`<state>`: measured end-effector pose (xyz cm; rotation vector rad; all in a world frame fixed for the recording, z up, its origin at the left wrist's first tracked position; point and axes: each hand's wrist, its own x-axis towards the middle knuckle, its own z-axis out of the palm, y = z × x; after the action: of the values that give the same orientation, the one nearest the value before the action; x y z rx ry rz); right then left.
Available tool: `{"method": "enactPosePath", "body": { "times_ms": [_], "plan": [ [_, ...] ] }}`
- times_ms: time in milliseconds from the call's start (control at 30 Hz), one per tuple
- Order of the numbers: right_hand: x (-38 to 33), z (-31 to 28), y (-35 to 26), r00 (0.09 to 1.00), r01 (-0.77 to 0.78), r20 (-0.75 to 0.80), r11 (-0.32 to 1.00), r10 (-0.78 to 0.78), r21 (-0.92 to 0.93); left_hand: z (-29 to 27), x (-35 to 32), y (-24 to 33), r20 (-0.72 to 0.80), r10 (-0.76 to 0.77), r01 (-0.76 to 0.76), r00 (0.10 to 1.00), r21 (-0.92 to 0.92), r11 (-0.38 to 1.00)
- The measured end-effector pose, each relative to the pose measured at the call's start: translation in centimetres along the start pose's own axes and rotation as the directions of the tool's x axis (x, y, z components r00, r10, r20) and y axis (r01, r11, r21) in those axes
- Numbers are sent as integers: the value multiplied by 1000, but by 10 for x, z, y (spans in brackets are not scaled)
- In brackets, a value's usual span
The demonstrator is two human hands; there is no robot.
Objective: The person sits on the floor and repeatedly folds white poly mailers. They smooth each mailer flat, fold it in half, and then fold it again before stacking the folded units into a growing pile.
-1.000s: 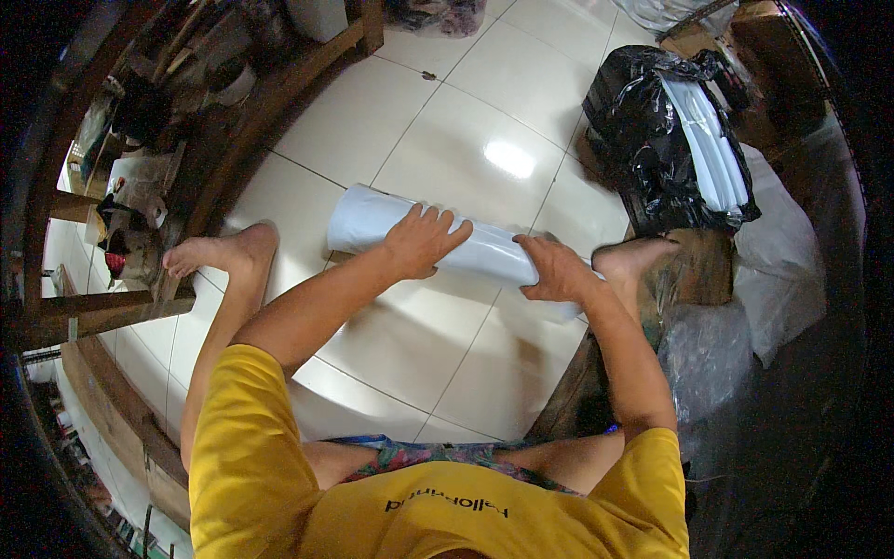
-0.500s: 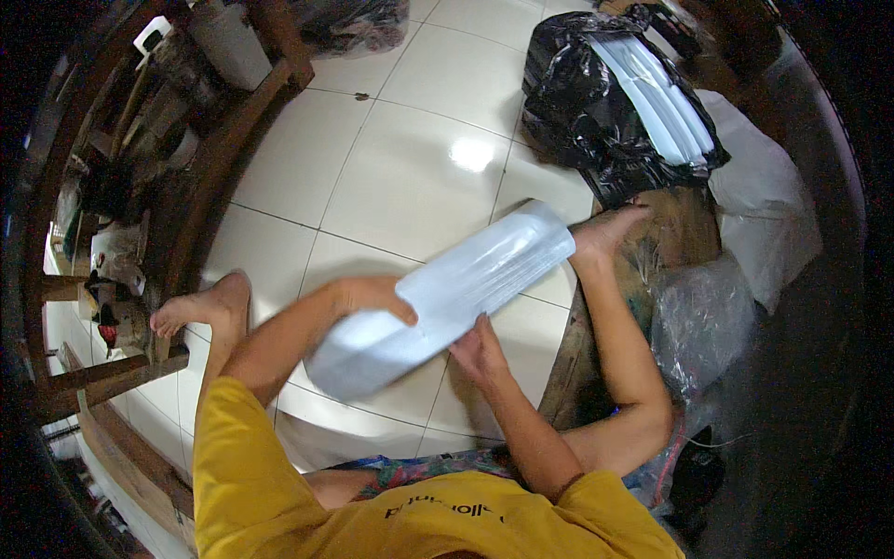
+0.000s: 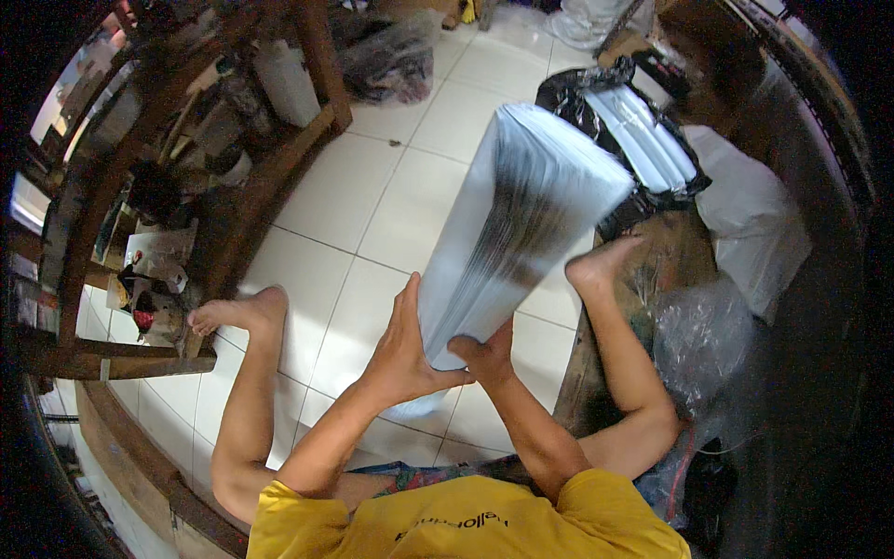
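Observation:
A thick stack of pale blue plastic sheets point(image 3: 521, 224) is lifted off the floor between my legs, its many layered edges turned toward me. My left hand point(image 3: 400, 359) grips its lower left side, fingers stretched up along it and thumb at the bottom end. At the lower right corner, my right hand point(image 3: 492, 356) clasps the stack, with the thumb on the layered edge and the fingers behind, mostly hidden. Beyond the stack's far end stands a black plastic bag point(image 3: 562, 90) holding more pale blue folded sheets point(image 3: 643, 140).
White floor tiles point(image 3: 372, 214) lie under and around my legs. A wooden rack point(image 3: 270, 172) with clutter runs along the left. To the right are a white sack point(image 3: 745, 214), clear plastic wrapping point(image 3: 703, 335) and a brown board point(image 3: 684, 247). Another plastic bag point(image 3: 386, 61) lies far off.
The stack has swung from lying low and slanted to upright, layered edge showing. Both hands have shifted to its near end. The view has moved, bringing more of the far floor in.

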<state>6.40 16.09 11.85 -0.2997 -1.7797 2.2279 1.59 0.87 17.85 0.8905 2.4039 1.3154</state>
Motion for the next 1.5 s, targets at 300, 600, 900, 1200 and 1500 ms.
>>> {"method": "enactPosePath", "body": {
  "times_ms": [300, 600, 900, 1200, 1500],
  "plan": [
    [3, -5, -2, 784, 109, 546, 800, 296, -590, 6, -17, -43, -49, 76, -77, 996, -10, 997],
    [2, -3, -32, 710, 374, 630, 589, 315, -716, 80, -49, -91, -346, 30, -44, 938, -34, 998],
    [-18, 31, -48, 867, 353, 496, 757, -45, -550, 92, -37, -73, -548, -126, 57, 827, -141, 988],
    [34, 51, -194, 781, 475, 562, 843, -273, -251, 73, -51, -101, -430, -83, 21, 899, -147, 989],
    [44, 160, -286, 299, 954, 953, -27, 48, -298, 73, -61, -97, -414, -8, 40, 910, 67, 997]
  ]
}}
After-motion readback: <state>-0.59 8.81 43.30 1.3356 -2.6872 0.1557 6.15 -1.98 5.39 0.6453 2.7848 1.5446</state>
